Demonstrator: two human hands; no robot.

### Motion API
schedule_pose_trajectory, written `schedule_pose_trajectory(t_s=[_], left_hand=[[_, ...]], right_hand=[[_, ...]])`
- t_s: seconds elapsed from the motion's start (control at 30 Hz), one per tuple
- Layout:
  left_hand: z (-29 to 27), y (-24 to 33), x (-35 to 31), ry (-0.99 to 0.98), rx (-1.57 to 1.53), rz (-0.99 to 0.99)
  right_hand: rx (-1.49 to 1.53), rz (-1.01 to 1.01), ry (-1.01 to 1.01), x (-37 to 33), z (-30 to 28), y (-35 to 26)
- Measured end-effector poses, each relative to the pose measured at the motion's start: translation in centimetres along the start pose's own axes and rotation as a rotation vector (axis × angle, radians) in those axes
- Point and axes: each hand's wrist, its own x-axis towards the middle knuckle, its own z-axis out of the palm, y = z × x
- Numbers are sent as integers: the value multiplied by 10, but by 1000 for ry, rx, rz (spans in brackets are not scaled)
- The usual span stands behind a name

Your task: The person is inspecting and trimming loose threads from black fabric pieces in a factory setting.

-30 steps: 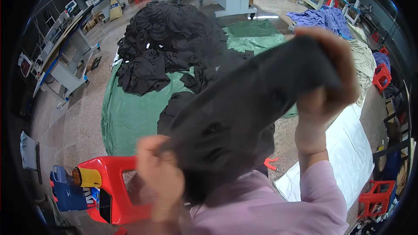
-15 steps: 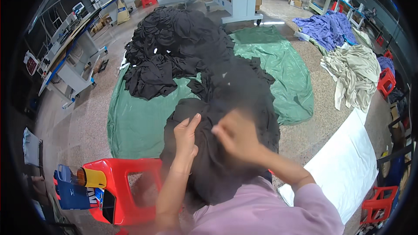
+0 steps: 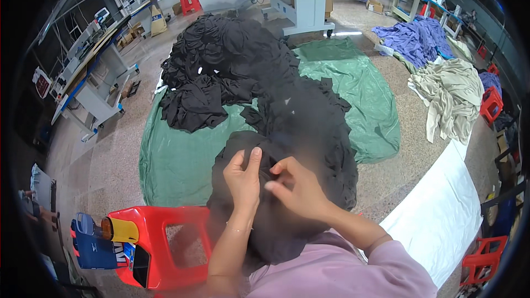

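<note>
Black cloth [image 3: 234,157] lies bunched over my lap and reaches forward to the heap. My left hand [image 3: 243,181] is closed on a fold of it, thumb upright against the bent fingers. Close by on the right, my right hand [image 3: 298,187] hovers over the same cloth with its fingers curled. A gap shows between its index finger and thumb, and no held thing is visible there. The thumb is slightly blurred. Ahead, a large heap of black garments [image 3: 221,44] rests on a green plastic sheet [image 3: 176,160].
At my left stands a red stool [image 3: 152,226] carrying an amber cup [image 3: 122,230], a phone [image 3: 141,266] and a dark blue bag [image 3: 95,248]. White sheeting [image 3: 436,204] spreads at right, below cream cloth [image 3: 450,94] and purple cloth [image 3: 417,38]. Worktables [image 3: 306,8] line the back.
My right hand has come down and slightly left, nearer my left hand, and its index finger and thumb have parted. My left hand keeps its hold on the cloth. The view has shifted slightly.
</note>
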Motion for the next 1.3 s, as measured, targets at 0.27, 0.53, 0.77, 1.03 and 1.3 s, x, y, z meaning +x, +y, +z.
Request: schedule_pose_trajectory(t_s=[0.27,0.53,0.77,1.03,1.3], left_hand=[[-4,-7,-10,3,24,-19],[-20,0,-24,-143,329,-16],[-23,2,-28,-77,458,94],[-32,15,-28,-258,-46,-321],[-33,-8,-48,-221,254,-42]], right_hand=[[-56,-104,26,-3,-6,5],[-203,-193,-347,9,-34,-6],[-293,-347,-224,4,-21,-11],[-338,-408,62,2,-6,1],[-284,-404,52,-3,-4,15]])
